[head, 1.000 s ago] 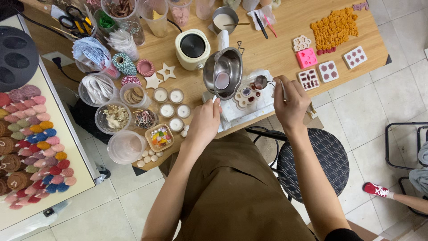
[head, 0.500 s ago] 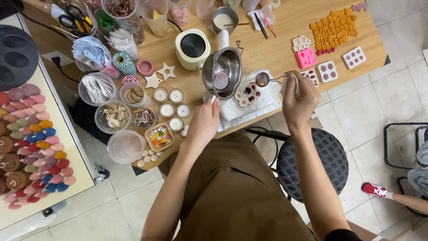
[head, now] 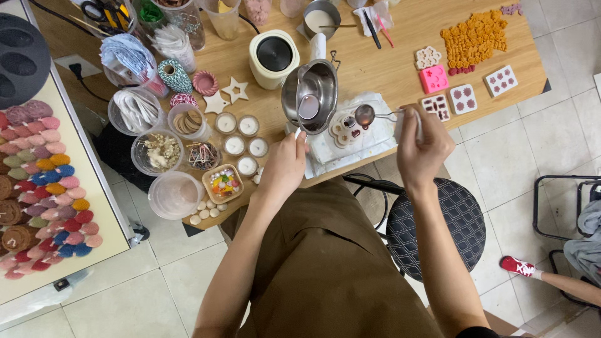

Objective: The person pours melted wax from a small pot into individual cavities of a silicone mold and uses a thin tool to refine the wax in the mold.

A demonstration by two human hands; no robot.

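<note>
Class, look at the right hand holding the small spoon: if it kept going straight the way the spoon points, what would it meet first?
Probably the steel pouring pot held by the left hand. The right hand points its spoon leftward above the flower-shaped mould; height is unclear.

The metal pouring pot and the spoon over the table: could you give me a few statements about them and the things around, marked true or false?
1. The left hand holds the metal pot by its handle. True.
2. The right hand holds a pair of scissors. False: it holds a small metal spoon over the white flower mould.
3. The pot holds green liquid. False: the liquid in it looks pale pink.
4. A pink mould lies on the wooden table near a heap of orange pieces. True.
5. The cream warmer stands on the floor. False: it stands on the table behind the pot.
</note>
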